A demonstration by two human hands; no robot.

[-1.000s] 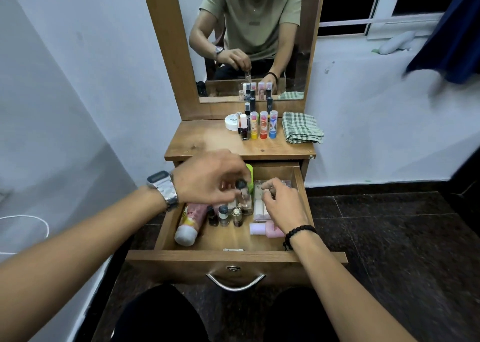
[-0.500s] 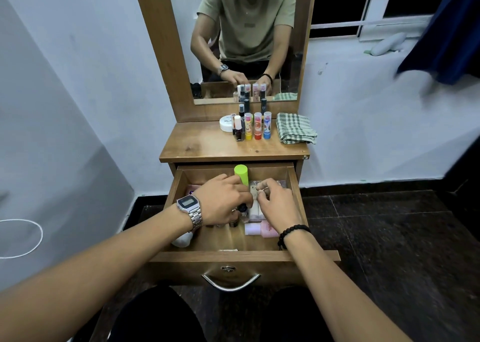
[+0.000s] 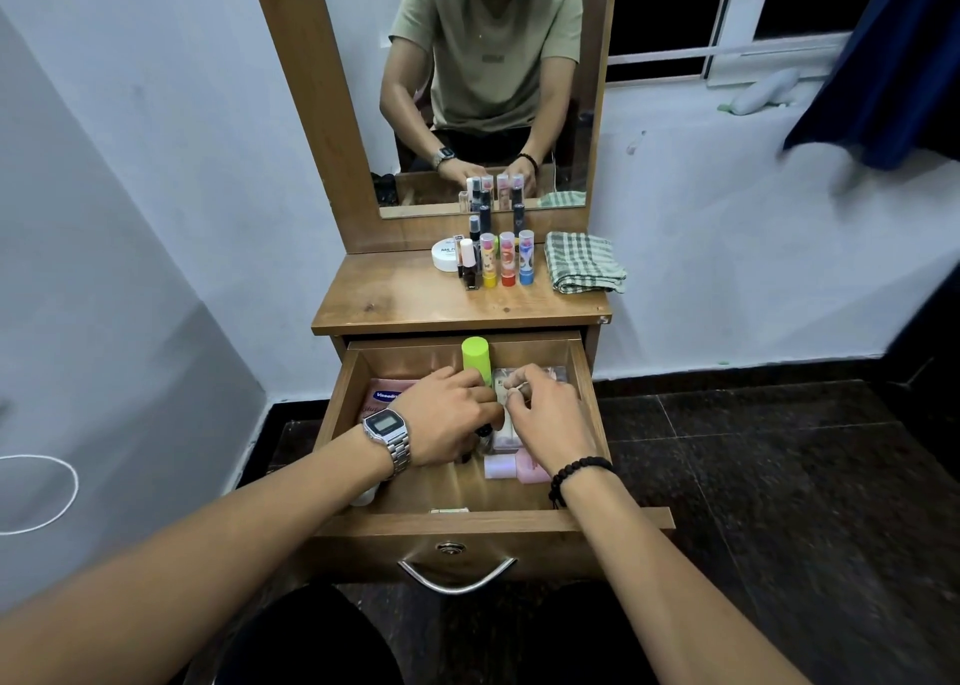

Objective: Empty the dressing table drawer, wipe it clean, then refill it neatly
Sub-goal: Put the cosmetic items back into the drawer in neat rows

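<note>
Both hands have sunk lower into the drawer (image 3: 584, 398) since a second ago, and the little dark-capped bottle I had lifted up is now down among the others again. My left hand (image 3: 451, 419) is curled over some small dark bottles (image 3: 483, 432) in the middle of the drawer. The fingers are bent down around them, but the hand hides what it holds, so I cannot tell if it grips one. My right hand (image 3: 545, 414) sits just beside it, almost touching. Its finger and thumb pinch something tiny and pale, too small for me to name.

Under the right hand lies a clear packet (image 3: 519, 437). Near the wrist lies a pink and white tube (image 3: 511, 467) on its side. A bottle with a bright green cap (image 3: 476, 354) stands at the back of the drawer, just behind my left hand. A pink Vaseline tube (image 3: 387, 398) lies at the left, partly under my arm. The drawer is pulled out wide, with a silver handle (image 3: 457, 578) on the front.

Up on the tabletop (image 3: 405, 294) stand three lip balm sticks (image 3: 506, 266), yellow, red and blue, in a row. A nail polish bottle (image 3: 469, 263) stands next to them, with a round white tub (image 3: 444, 255) behind it. A folded green checked cloth (image 3: 582, 263) lies to the right. The mirror (image 3: 488, 86) rises behind them all.
</note>
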